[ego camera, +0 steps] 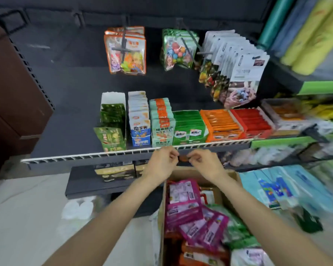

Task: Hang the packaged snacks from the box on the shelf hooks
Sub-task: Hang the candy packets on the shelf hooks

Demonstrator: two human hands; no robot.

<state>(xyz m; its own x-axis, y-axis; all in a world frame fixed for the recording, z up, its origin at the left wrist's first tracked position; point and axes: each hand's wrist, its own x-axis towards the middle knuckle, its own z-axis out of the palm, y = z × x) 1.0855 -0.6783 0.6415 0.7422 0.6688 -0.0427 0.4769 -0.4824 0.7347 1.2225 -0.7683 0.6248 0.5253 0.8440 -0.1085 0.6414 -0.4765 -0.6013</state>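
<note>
An open cardboard box (230, 176) stands on the floor below the shelf, filled with pink packets (183, 206), green packets (236, 229) and orange packets (198, 256). My left hand (162, 162) and my right hand (205, 163) are raised above the box, just under the shelf's front rail. Their fingers are curled, and together they pinch a small orange packet (183, 159) of which only a sliver shows between them. On the back panel, hooks carry orange-rimmed snack bags (126, 52), green snack bags (178, 49) and a long row of white packets (236, 68).
Empty hooks (78, 19) stick out of the dark back panel at the upper left. Boxed snacks (188, 127) line the shelf behind a white rail (88, 155). A brown cabinet (12, 87) stands to the left, and blue packs (281, 187) are stacked at the right.
</note>
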